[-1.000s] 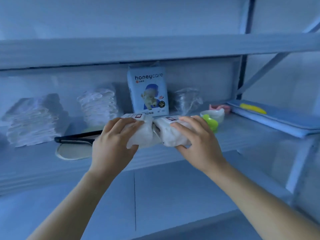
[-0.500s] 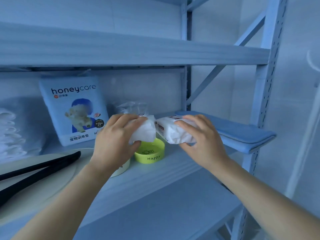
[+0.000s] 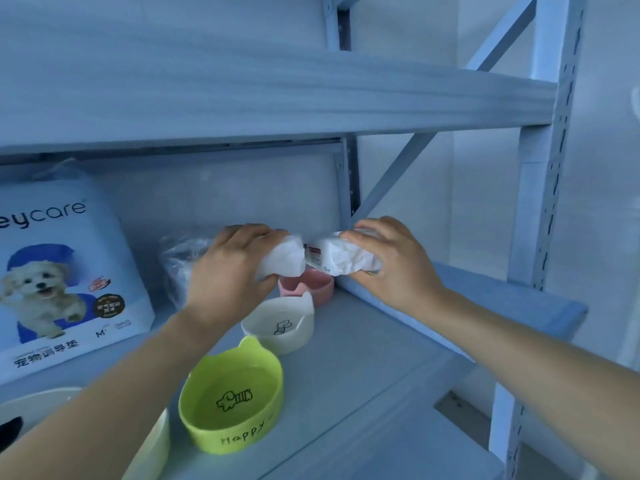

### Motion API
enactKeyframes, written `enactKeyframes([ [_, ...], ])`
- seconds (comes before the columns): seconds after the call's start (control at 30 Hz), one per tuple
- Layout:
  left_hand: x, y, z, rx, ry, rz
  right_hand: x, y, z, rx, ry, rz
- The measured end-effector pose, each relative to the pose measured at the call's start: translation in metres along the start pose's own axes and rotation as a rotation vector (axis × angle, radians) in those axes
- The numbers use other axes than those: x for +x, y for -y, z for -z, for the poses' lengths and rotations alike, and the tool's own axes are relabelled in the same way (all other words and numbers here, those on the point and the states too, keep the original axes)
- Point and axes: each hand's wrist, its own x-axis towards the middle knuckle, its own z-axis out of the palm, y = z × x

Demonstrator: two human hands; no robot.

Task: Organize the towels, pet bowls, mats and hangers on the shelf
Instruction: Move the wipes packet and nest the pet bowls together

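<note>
Fingers (image 3: 256,233) of the left hand (image 3: 228,271) curl over the top of the left towel pack (image 3: 285,261), thumb beneath it. The right hand (image 3: 393,268) grips the right towel pack (image 3: 343,259) the same way. Both soft white packs are held in the air just above the pink bowl (image 3: 310,289), at the back of the shelf (image 3: 363,358) near its rear upright post.

Half a second earlier the packs hung over the green bowl (image 3: 232,407). They now sit further back and to the right, and the view has closed in. The white stacks at the far left have left the frame.

Each hand hides the outer end of its pack. A red and white label on the right pack is too small to read. The pet pad bag (image 3: 65,271) is cut by the left edge. A clear plastic bag (image 3: 176,258) behind the left hand has contents that cannot be made out. A cream bowl (image 3: 154,445) is partly covered by the left forearm.

The packs lie end to end, long axes running left to right, labelled end facing the left pack. Whether their ends touch cannot be told. A white bowl (image 3: 280,327) stands between the pink and green ones. A folded blue mat (image 3: 502,299) lies to the right.
</note>
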Motion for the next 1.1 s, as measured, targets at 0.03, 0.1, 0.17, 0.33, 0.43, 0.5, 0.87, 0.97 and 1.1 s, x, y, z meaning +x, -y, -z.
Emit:
enactKeyframes([
  [0.03,0.005,0.001,-0.012,0.007,0.007,0.007,0.006,-0.01,-0.007,-0.001,0.024,0.003],
  [0.1,0.012,0.002,-0.035,0.019,0.023,0.03,0.017,-0.031,-0.021,0.018,0.056,-0.012],
  [0.17,0.019,0.003,-0.055,0.026,0.035,0.064,0.026,-0.052,-0.034,0.05,0.073,-0.026],
  [0.33,0.035,0.006,-0.096,0.091,0.094,0.156,0.049,-0.092,-0.068,0.09,0.138,0.046],
  [0.43,0.041,0.012,-0.118,0.133,0.161,0.207,0.062,-0.11,-0.089,0.127,0.16,0.077],
  [0.5,0.042,0.017,-0.13,0.152,0.206,0.252,0.069,-0.118,-0.102,0.167,0.155,0.087],
  [0.87,0.052,0.048,-0.193,0.221,0.4,0.368,0.078,-0.16,-0.147,0.215,0.224,0.046],
  [0.97,0.053,0.053,-0.207,0.218,0.428,0.399,0.075,-0.168,-0.153,0.199,0.248,0.034],
  [1.1,0.056,0.061,-0.224,0.221,0.463,0.423,0.072,-0.177,-0.159,0.201,0.249,0.027],
])
